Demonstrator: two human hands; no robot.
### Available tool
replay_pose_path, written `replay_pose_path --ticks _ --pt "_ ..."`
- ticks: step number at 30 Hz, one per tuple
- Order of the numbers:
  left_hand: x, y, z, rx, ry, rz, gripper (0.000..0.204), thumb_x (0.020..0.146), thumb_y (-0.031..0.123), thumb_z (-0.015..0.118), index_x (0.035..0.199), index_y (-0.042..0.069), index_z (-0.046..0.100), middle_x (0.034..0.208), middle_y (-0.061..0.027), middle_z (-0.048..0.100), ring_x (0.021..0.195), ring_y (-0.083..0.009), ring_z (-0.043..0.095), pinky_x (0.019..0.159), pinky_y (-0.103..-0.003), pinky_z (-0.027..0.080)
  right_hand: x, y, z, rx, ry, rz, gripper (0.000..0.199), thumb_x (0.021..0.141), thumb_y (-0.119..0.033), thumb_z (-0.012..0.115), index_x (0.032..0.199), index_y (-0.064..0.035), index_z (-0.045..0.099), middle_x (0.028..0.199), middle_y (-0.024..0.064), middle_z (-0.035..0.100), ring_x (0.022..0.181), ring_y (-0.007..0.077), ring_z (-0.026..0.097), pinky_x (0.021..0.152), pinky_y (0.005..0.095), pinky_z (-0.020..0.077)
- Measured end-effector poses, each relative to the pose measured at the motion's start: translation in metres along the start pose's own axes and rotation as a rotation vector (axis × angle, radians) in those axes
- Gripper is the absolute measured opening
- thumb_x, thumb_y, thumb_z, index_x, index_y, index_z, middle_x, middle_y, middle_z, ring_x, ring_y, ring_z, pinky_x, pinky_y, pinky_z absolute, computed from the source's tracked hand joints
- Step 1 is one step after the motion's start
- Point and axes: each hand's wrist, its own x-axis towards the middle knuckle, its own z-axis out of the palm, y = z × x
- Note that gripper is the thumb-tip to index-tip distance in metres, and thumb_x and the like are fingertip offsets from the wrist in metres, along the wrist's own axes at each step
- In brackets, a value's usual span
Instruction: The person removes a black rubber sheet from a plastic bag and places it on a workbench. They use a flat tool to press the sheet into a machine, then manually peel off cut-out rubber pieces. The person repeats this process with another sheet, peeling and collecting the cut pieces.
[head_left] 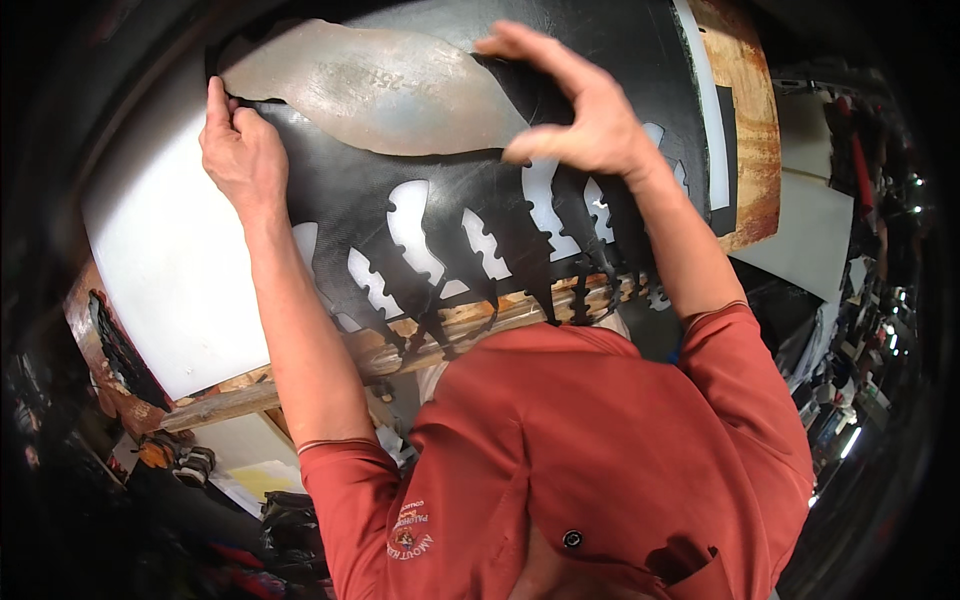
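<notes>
A long, flat, grey-brown template [390,90] with a curved outline lies at the far side of the table on a black rubber-like sheet [600,30]. At its left end is my left hand [245,155], its fingers closed at the tip and edge. My right hand [590,120] spreads over the right end, thumb by the near edge and fingers by the far edge, slightly blurred. Whether it presses on the template I cannot tell. Several curved, notched cutouts [412,230] run along the sheet's near side, with white showing through.
A white board [165,270] lies under the sheet, reaching left. The wooden table edge [215,405] runs close to my body. At the right are a wooden panel [745,120] and a pale sheet [800,235]. Shoes [195,465] sit low at the left.
</notes>
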Motion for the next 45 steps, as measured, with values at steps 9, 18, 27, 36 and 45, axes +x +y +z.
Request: replay_pose_path --ticks 9,18,27,36,45 --pt "-0.003 0.003 -0.005 0.063 -0.016 0.097 0.051 0.096 0.007 0.050 0.145 0.008 0.063 0.120 -0.0230 0.066 0.111 -0.0368 0.066 0.104 -0.044 0.050 0.008 -0.010 0.024 -0.366 0.018 -0.146 0.094 0.070 -0.025 0.093 0.152 -0.0037 0.051 0.146 0.0201 0.060 0.138 0.0375 0.054 0.125 0.0550 0.0344" --pt "0.000 0.005 -0.011 0.060 -0.082 0.113 0.051 0.097 0.007 0.048 0.146 0.003 0.060 0.127 -0.0236 0.067 0.117 -0.0349 0.065 0.107 -0.040 0.049 0.006 -0.006 0.022 -0.356 0.031 -0.192 0.088 0.075 -0.022 0.089 0.152 -0.0020 0.051 0.149 0.0208 0.057 0.139 0.0397 0.052 0.122 0.0508 0.0394" --pt "-0.128 0.067 -0.127 -0.167 -0.454 -0.236 0.027 0.107 0.013 0.057 0.118 -0.004 0.075 0.114 -0.0106 0.077 0.108 -0.0167 0.068 0.093 -0.033 0.054 -0.069 -0.031 0.020 -0.280 0.263 -0.051 0.068 0.083 -0.017 0.084 0.144 0.0001 0.058 0.135 0.0186 0.067 0.128 0.0367 0.061 0.113 0.0449 0.0466" --pt "-0.265 0.040 -0.084 0.068 -0.140 0.466 0.021 0.084 0.005 0.081 0.099 0.005 0.068 0.086 -0.0109 0.066 0.079 -0.0311 0.061 0.075 -0.043 0.043 -0.086 -0.020 0.035 -0.254 0.423 -0.005 0.043 0.088 -0.010 0.078 0.128 0.0029 0.066 0.119 0.0172 0.072 0.115 0.0328 0.066 0.103 0.0405 0.0513" --pt "-0.265 0.039 -0.080 0.230 -0.031 0.559 0.020 0.090 0.011 0.081 0.099 0.004 0.064 0.081 -0.0115 0.064 0.074 -0.0320 0.061 0.073 -0.043 0.044 -0.072 -0.060 -0.060 -0.189 0.884 -0.195 0.019 0.099 -0.016 0.072 0.091 0.0007 0.067 0.080 0.0075 0.065 0.071 0.0156 0.062 0.066 0.0303 0.0503"
